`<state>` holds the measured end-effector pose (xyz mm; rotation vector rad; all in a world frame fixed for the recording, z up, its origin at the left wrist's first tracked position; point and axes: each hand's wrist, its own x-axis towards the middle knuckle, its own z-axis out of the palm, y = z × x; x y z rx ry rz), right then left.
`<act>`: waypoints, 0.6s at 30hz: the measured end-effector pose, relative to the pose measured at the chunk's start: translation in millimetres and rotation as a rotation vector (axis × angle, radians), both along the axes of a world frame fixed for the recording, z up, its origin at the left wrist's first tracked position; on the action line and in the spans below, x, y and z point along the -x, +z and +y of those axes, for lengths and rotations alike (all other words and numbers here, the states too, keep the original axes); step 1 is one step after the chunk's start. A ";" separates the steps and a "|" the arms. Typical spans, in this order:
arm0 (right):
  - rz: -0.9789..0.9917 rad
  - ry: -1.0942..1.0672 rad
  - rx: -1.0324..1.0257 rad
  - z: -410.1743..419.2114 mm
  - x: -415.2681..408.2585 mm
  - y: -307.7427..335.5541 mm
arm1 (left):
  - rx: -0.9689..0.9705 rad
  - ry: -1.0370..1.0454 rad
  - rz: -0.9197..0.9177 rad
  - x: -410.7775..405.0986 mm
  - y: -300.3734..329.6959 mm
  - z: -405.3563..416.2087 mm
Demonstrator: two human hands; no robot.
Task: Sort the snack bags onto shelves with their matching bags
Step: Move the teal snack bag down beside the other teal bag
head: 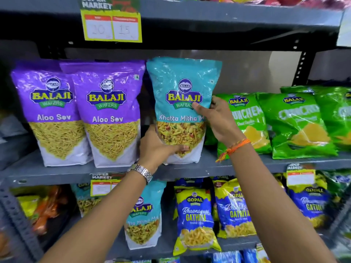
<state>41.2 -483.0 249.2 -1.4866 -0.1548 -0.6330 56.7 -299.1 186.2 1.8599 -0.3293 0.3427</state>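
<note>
A teal Khatta Mitha Mix bag stands upright on the middle shelf, between two purple Aloo Sev bags on its left and green Crunchex bags on its right. My left hand grips the teal bag's lower left corner, thumb across the front. My right hand holds its right edge, thumb on the front near the logo. A second teal Khatta Mitha Mix bag stands on the shelf below, partly hidden by my left forearm.
Blue and yellow Gopal Gathiya bags fill the lower shelf to the right. Orange and yellow packs lie at the lower left. A price tag hangs from the upper shelf. Behind the green bags, the middle shelf's grey back wall shows.
</note>
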 end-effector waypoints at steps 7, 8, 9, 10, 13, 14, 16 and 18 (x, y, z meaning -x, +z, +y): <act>-0.053 -0.076 0.066 6.2 48.9 10.0 | 0.035 -0.079 -0.064 22.1 -0.3 6.4; -0.069 -0.086 0.073 10.9 57.4 11.4 | 0.045 -0.090 -0.071 27.0 0.5 10.7; -0.086 -0.098 0.084 16.2 65.9 12.0 | 0.049 -0.094 -0.080 32.6 1.5 16.4; -0.101 -0.105 0.097 21.7 74.5 12.7 | 0.052 -0.093 -0.092 38.1 2.4 22.4; -0.124 -0.078 0.116 47.6 99.4 12.3 | 0.048 -0.080 -0.113 57.7 0.4 52.5; -0.124 -0.064 0.113 57.8 106.4 10.9 | 0.049 -0.084 -0.106 65.0 -2.2 66.0; -0.120 -0.038 0.101 79.4 117.0 6.1 | 0.045 -0.095 -0.076 79.2 -9.7 94.8; -0.109 0.006 0.089 105.9 122.7 -4.3 | 0.036 -0.089 -0.054 92.1 -20.1 127.7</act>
